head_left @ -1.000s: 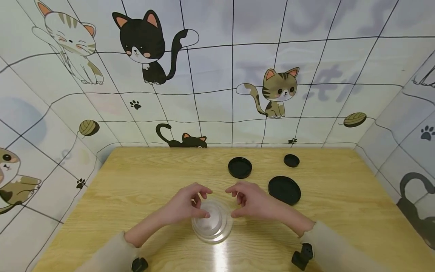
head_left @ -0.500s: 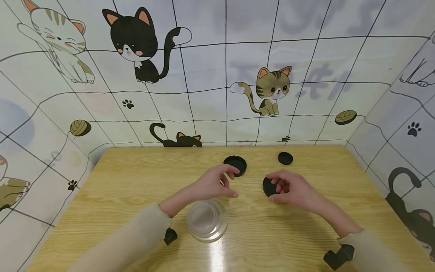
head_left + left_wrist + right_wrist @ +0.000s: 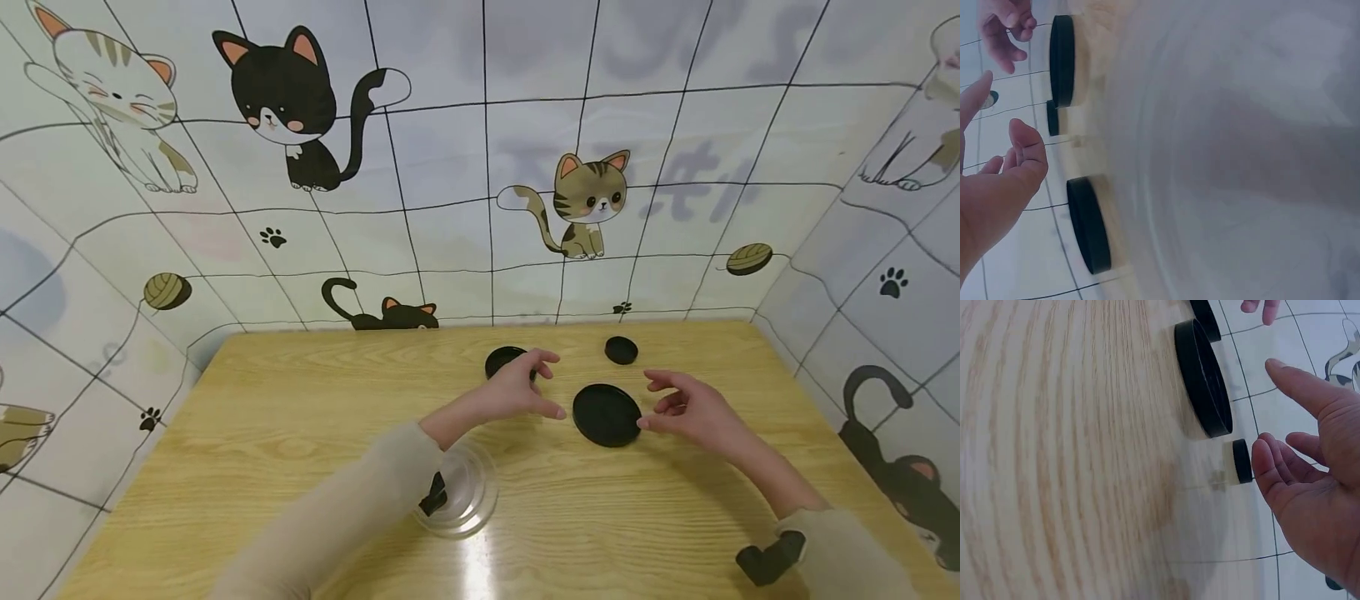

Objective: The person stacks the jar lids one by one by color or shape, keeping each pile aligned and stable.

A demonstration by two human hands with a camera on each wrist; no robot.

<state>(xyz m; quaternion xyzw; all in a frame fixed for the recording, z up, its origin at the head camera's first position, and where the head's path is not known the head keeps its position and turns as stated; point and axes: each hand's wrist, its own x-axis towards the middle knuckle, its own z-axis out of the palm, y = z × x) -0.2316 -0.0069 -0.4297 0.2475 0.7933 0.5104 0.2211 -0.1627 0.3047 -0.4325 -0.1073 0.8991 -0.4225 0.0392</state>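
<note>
A large round black lid (image 3: pixel 606 415) lies on the wooden table between my two hands. My left hand (image 3: pixel 522 389) hovers to its left with thumb and fingers apart and nothing held. It partly covers a medium black lid (image 3: pixel 501 360) in the head view. On the other side, my right hand (image 3: pixel 693 414) has its thumb tip right at the large lid's rim, fingers parted and holding nothing. In the right wrist view, the large lid (image 3: pixel 1204 378) stands clear of the thumb and fingers. A small black lid (image 3: pixel 622 350) lies farther back.
Clear round containers (image 3: pixel 476 500), apparently stacked, stand near the front of the table (image 3: pixel 337 392), partly hidden by my left sleeve (image 3: pixel 360 500). Behind the table's back edge rises a wall covering (image 3: pixel 450 167) printed with cats.
Both hands have left the clear containers and moved right to either side of the large lid. The right hand, earlier over that lid, is now beside it. The view has shifted slightly.
</note>
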